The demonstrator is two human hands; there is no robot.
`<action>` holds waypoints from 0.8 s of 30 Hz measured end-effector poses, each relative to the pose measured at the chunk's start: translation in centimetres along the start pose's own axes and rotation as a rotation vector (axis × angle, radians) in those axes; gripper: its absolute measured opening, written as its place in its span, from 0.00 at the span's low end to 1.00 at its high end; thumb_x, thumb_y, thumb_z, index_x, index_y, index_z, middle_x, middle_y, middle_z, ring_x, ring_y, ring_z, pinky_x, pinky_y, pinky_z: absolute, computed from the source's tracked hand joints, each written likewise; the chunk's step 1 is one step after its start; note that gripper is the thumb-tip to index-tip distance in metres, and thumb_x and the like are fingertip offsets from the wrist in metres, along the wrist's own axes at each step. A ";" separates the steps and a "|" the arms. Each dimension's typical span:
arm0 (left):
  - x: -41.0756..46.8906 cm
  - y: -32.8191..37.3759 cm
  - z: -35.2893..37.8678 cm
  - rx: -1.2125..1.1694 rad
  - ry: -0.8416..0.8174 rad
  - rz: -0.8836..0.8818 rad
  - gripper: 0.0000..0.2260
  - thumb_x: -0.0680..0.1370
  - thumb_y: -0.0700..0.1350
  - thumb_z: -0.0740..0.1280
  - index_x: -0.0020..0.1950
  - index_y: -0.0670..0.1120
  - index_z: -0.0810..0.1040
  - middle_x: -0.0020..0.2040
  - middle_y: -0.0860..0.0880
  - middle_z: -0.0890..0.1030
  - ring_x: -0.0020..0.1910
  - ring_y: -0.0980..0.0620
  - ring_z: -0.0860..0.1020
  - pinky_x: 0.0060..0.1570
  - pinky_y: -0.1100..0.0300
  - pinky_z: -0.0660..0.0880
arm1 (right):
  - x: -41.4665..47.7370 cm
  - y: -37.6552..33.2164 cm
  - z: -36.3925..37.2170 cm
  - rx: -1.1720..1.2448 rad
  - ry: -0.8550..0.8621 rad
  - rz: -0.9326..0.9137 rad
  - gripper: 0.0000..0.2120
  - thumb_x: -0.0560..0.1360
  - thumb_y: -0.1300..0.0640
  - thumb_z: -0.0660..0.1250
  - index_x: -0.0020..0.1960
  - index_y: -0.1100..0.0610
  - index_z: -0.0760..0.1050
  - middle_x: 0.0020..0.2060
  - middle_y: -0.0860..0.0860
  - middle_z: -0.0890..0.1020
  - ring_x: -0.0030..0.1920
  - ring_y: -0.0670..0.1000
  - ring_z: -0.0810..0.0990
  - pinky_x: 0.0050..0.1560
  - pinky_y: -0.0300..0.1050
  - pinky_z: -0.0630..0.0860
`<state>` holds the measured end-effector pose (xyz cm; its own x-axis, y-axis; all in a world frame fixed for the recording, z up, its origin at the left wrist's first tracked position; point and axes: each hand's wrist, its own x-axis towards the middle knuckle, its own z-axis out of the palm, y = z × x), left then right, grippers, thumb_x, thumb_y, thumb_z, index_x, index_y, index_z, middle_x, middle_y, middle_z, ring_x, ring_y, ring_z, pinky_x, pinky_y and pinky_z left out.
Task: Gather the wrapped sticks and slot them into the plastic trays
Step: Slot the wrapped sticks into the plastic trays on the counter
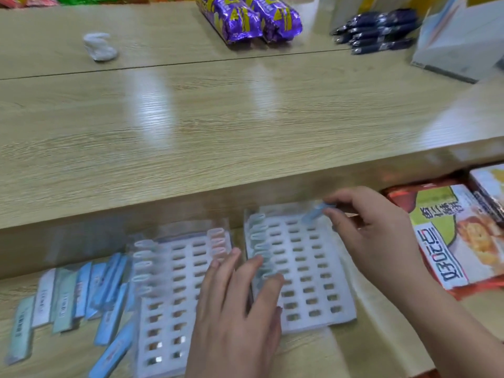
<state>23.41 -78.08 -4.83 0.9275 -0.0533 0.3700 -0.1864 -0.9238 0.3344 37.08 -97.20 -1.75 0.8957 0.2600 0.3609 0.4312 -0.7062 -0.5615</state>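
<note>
Stick going to right tray, far corner

Right hand (373,241): thumb and fingers pinch a blue wrapped stick (313,214), tilted, over the far right corner of the right tray (321,304). Left hand (237,309): fingers straight, slightly spread, tips resting where the right tray meets the left tray (166,317). Both trays lie side by side on the lower shelf (381,328), near its back edge. Slotted sticks (257,230) fill the right tray's left column. Loose sticks (68,296) lie heaped toward the shelf's left edge, beside the left tray
</note>
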 end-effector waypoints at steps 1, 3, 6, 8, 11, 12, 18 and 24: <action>0.1 0.0 0.1 0.015 0.006 -0.005 0.23 0.66 0.40 0.77 0.59 0.51 0.77 0.60 0.43 0.82 0.68 0.39 0.72 0.68 0.41 0.65 | 0.2 0.4 0.2 -0.030 -0.012 -0.015 0.08 0.75 0.59 0.71 0.53 0.51 0.80 0.44 0.37 0.78 0.45 0.37 0.77 0.47 0.23 0.69; 0.1 0.1 0.2 0.055 0.009 -0.012 0.21 0.66 0.38 0.76 0.58 0.49 0.83 0.60 0.42 0.82 0.67 0.38 0.76 0.68 0.41 0.65 | 0.5 0.8 0.4 -0.052 -0.021 -0.031 0.08 0.75 0.59 0.72 0.53 0.52 0.81 0.45 0.39 0.79 0.46 0.40 0.78 0.47 0.25 0.70; 0.0 0.4 0.4 0.107 0.001 -0.009 0.19 0.67 0.37 0.71 0.57 0.48 0.86 0.60 0.42 0.83 0.65 0.37 0.78 0.67 0.38 0.68 | 0.7 1.3 0.3 -0.124 0.012 -0.098 0.07 0.75 0.58 0.73 0.52 0.53 0.83 0.45 0.41 0.82 0.47 0.44 0.78 0.46 0.33 0.71; -0.2 0.6 0.6 0.111 0.017 -0.008 0.22 0.66 0.36 0.72 0.59 0.48 0.85 0.61 0.41 0.82 0.64 0.37 0.78 0.66 0.36 0.69 | 0.8 1.8 0.1 -0.176 0.044 -0.135 0.05 0.74 0.58 0.73 0.50 0.55 0.83 0.45 0.44 0.84 0.47 0.50 0.78 0.46 0.39 0.72; -0.4 0.6 0.9 0.107 0.044 -0.002 0.26 0.67 0.35 0.71 0.64 0.50 0.76 0.62 0.42 0.82 0.65 0.37 0.77 0.68 0.38 0.66 | 1.1 2.2 -0.1 -0.185 0.033 -0.133 0.05 0.74 0.58 0.72 0.50 0.55 0.83 0.45 0.45 0.84 0.47 0.52 0.78 0.44 0.42 0.73; -0.4 0.5 0.9 0.104 0.044 0.000 0.26 0.68 0.35 0.70 0.65 0.50 0.74 0.62 0.42 0.82 0.66 0.37 0.77 0.68 0.38 0.65 | 1.1 2.2 -0.1 -0.183 0.022 -0.134 0.05 0.74 0.58 0.72 0.50 0.55 0.83 0.45 0.45 0.84 0.47 0.52 0.78 0.43 0.42 0.73; -0.8 0.3 0.8 0.101 0.015 0.007 0.18 0.75 0.39 0.61 0.61 0.48 0.84 0.63 0.42 0.82 0.66 0.38 0.77 0.67 0.39 0.66 | 1.2 2.1 0.1 -0.096 -0.011 -0.133 0.06 0.75 0.55 0.71 0.51 0.53 0.83 0.43 0.42 0.82 0.44 0.42 0.73 0.42 0.37 0.70; -0.8 0.0 0.9 0.118 0.020 0.014 0.18 0.75 0.40 0.62 0.60 0.48 0.84 0.63 0.43 0.82 0.65 0.38 0.78 0.67 0.39 0.66 | 1.5 2.2 0.4 -0.143 0.035 -0.116 0.05 0.74 0.60 0.73 0.50 0.56 0.83 0.42 0.44 0.82 0.44 0.48 0.76 0.43 0.38 0.69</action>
<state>22.93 -78.39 -5.94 0.9181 -0.0598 0.3918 -0.1586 -0.9614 0.2250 39.40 -98.04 -2.75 0.8356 0.3235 0.4440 0.5090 -0.7601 -0.4040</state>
